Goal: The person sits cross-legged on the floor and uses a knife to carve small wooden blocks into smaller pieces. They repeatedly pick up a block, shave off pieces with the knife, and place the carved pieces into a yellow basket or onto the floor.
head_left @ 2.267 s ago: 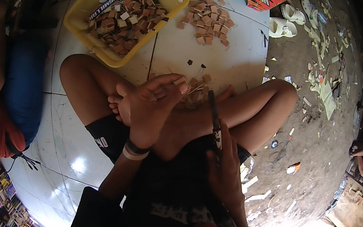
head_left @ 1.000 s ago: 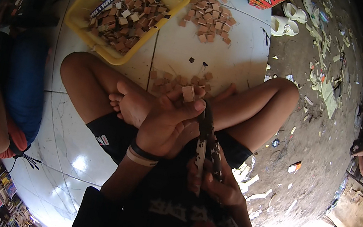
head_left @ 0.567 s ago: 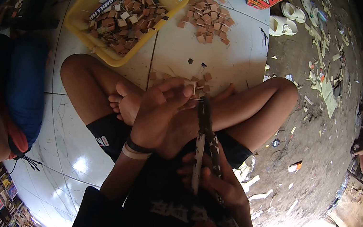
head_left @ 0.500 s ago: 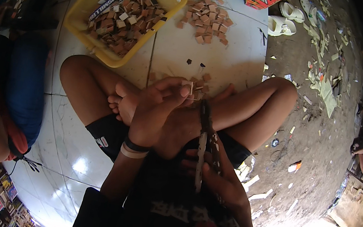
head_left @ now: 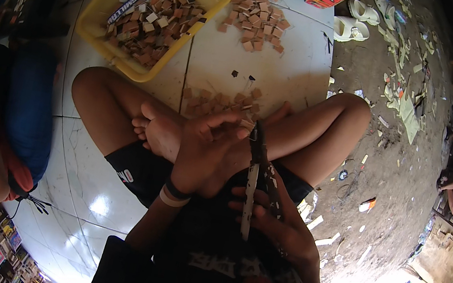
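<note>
In the head view, lower right of the yellow basin (head_left: 97, 13), pinching a square tile (head_left: 247, 125) with the left hand (head_left: 198, 152) and grasping pliers (head_left: 258, 150) by parted handles (head_left: 249, 200) in the right hand (head_left: 283, 230). Right of the basin, note heaped tiles (head_left: 259, 22), then white clogs (head_left: 352, 30); below it, loose tiles (head_left: 227, 101), crossed legs (head_left: 316, 130).
</note>
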`<state>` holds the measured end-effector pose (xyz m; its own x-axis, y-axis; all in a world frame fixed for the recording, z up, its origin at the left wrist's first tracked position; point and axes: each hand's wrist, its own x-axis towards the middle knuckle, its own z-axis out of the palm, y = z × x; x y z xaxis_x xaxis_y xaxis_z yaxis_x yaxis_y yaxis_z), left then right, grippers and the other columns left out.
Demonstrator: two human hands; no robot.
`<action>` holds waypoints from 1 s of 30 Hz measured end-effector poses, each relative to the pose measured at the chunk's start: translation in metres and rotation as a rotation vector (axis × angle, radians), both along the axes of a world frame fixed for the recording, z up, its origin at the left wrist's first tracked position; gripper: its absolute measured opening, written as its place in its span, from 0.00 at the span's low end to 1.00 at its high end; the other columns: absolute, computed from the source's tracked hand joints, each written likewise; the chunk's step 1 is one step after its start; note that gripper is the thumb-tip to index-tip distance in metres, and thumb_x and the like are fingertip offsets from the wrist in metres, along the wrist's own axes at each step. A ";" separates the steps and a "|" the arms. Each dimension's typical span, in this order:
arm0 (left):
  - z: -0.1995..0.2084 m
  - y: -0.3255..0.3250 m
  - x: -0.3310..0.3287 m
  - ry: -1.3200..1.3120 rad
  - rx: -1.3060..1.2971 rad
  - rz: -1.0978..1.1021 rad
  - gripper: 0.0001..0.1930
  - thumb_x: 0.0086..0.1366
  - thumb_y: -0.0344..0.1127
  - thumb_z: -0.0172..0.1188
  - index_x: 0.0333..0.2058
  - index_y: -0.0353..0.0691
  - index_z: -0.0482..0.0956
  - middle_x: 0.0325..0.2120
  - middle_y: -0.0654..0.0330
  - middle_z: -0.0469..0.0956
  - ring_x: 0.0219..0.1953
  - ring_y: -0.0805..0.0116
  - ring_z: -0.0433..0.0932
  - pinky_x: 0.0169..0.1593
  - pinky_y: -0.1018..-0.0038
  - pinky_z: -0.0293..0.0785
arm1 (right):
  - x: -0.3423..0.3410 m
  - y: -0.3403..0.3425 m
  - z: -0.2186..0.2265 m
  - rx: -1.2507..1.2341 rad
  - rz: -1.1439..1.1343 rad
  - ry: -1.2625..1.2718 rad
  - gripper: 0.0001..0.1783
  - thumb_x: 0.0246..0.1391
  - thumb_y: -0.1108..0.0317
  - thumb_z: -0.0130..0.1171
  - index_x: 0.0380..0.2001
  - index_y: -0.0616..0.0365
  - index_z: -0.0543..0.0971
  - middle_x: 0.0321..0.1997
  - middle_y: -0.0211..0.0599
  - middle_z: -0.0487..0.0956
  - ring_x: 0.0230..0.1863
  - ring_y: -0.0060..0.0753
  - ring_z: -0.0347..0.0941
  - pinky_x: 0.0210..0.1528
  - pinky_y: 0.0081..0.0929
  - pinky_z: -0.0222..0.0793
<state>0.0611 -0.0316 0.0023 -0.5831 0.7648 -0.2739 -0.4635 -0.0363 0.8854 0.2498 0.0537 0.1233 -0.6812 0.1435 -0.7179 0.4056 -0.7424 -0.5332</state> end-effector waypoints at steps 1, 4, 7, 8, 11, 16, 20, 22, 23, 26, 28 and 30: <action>0.002 -0.001 0.000 -0.012 0.009 0.000 0.15 0.68 0.22 0.69 0.52 0.28 0.83 0.44 0.56 0.87 0.48 0.71 0.85 0.56 0.75 0.79 | 0.000 0.000 -0.001 -0.003 -0.001 -0.002 0.47 0.73 0.68 0.56 0.83 0.51 0.41 0.69 0.53 0.71 0.69 0.45 0.73 0.70 0.44 0.69; 0.007 -0.002 0.000 -0.009 0.016 0.004 0.15 0.67 0.22 0.69 0.52 0.28 0.83 0.45 0.56 0.87 0.48 0.71 0.85 0.56 0.76 0.79 | 0.002 -0.002 -0.002 -0.009 -0.005 -0.011 0.47 0.73 0.67 0.57 0.83 0.49 0.41 0.67 0.52 0.73 0.67 0.44 0.75 0.67 0.42 0.71; 0.010 -0.002 0.000 -0.003 0.024 0.021 0.15 0.67 0.22 0.69 0.53 0.28 0.83 0.45 0.55 0.87 0.49 0.71 0.85 0.56 0.76 0.79 | 0.003 -0.002 -0.004 -0.013 0.000 -0.017 0.47 0.73 0.67 0.57 0.83 0.48 0.42 0.65 0.51 0.74 0.65 0.43 0.76 0.63 0.40 0.75; 0.010 -0.003 0.000 -0.003 0.029 0.028 0.16 0.67 0.22 0.69 0.53 0.28 0.83 0.45 0.55 0.87 0.49 0.71 0.85 0.56 0.76 0.79 | 0.003 -0.003 -0.005 -0.009 0.007 -0.012 0.47 0.73 0.66 0.57 0.83 0.48 0.42 0.64 0.50 0.74 0.64 0.42 0.76 0.62 0.39 0.75; 0.010 -0.004 0.000 0.029 0.018 0.019 0.16 0.67 0.22 0.69 0.53 0.28 0.83 0.46 0.54 0.87 0.49 0.71 0.85 0.56 0.76 0.79 | 0.002 -0.003 -0.005 0.008 0.018 -0.018 0.46 0.73 0.66 0.57 0.83 0.48 0.42 0.62 0.47 0.75 0.61 0.39 0.77 0.59 0.36 0.77; 0.005 -0.007 0.001 0.001 0.021 0.015 0.15 0.67 0.21 0.68 0.52 0.28 0.83 0.46 0.54 0.86 0.50 0.71 0.84 0.57 0.75 0.79 | 0.005 -0.005 -0.008 0.057 0.076 -0.057 0.40 0.72 0.69 0.56 0.80 0.53 0.52 0.56 0.44 0.77 0.55 0.35 0.78 0.60 0.38 0.78; -0.002 -0.013 -0.002 0.040 0.063 -0.047 0.13 0.68 0.19 0.66 0.51 0.29 0.84 0.47 0.55 0.86 0.50 0.70 0.85 0.57 0.74 0.80 | 0.012 -0.008 -0.029 -0.021 0.120 -0.058 0.33 0.72 0.68 0.57 0.76 0.58 0.60 0.49 0.40 0.79 0.49 0.30 0.77 0.54 0.32 0.76; -0.005 -0.015 -0.003 0.059 0.054 -0.075 0.12 0.68 0.19 0.66 0.50 0.30 0.84 0.46 0.55 0.87 0.50 0.70 0.85 0.58 0.74 0.80 | 0.015 -0.011 -0.041 -0.011 0.145 -0.056 0.30 0.72 0.67 0.57 0.73 0.59 0.63 0.46 0.38 0.79 0.47 0.29 0.77 0.51 0.30 0.74; -0.007 -0.016 -0.003 0.055 0.054 -0.084 0.12 0.68 0.19 0.65 0.49 0.30 0.84 0.46 0.55 0.87 0.50 0.70 0.85 0.58 0.74 0.80 | 0.017 -0.013 -0.045 0.025 0.172 -0.068 0.29 0.73 0.66 0.57 0.72 0.59 0.64 0.46 0.37 0.79 0.46 0.29 0.77 0.50 0.30 0.74; -0.008 -0.020 0.000 -0.023 -0.042 -0.104 0.11 0.68 0.18 0.64 0.48 0.30 0.84 0.46 0.56 0.87 0.49 0.70 0.85 0.57 0.74 0.80 | 0.018 -0.019 -0.056 0.510 0.273 -0.064 0.25 0.71 0.67 0.58 0.67 0.57 0.68 0.45 0.41 0.82 0.46 0.35 0.80 0.50 0.36 0.75; -0.009 -0.023 0.000 0.035 -0.072 -0.090 0.11 0.69 0.20 0.65 0.49 0.30 0.84 0.46 0.56 0.87 0.49 0.70 0.85 0.56 0.74 0.81 | 0.018 -0.020 -0.058 0.773 0.315 -0.161 0.25 0.70 0.68 0.59 0.67 0.56 0.68 0.46 0.46 0.83 0.48 0.41 0.83 0.51 0.41 0.76; -0.010 -0.024 -0.004 0.178 -0.154 -0.145 0.12 0.69 0.24 0.67 0.49 0.29 0.84 0.45 0.55 0.87 0.48 0.70 0.86 0.54 0.74 0.81 | 0.019 -0.019 -0.058 0.837 0.322 -0.350 0.28 0.69 0.69 0.59 0.70 0.55 0.66 0.46 0.50 0.83 0.49 0.47 0.84 0.54 0.44 0.76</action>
